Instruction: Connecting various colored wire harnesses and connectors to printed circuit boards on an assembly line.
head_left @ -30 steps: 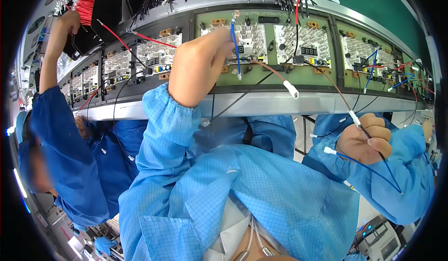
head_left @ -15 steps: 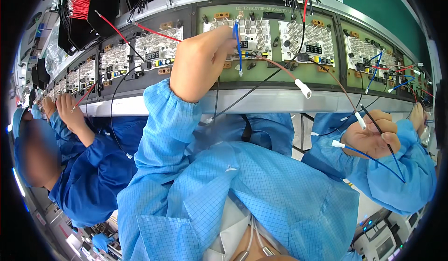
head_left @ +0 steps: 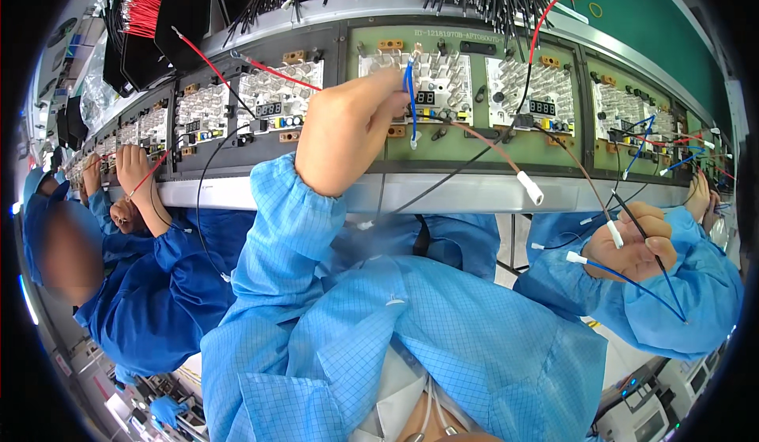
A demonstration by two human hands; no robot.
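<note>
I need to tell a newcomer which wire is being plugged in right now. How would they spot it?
Find the long rack of green circuit boards. On the middle one, the left hand pinches a short blue wire against the white connector block. Neighbouring leads are black, red or brown.

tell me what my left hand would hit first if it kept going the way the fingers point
Probably the green circuit board: the left hand pinches a blue wire just in front of the white finned block on it. Depth is hard to judge, so it may touch already.
</note>
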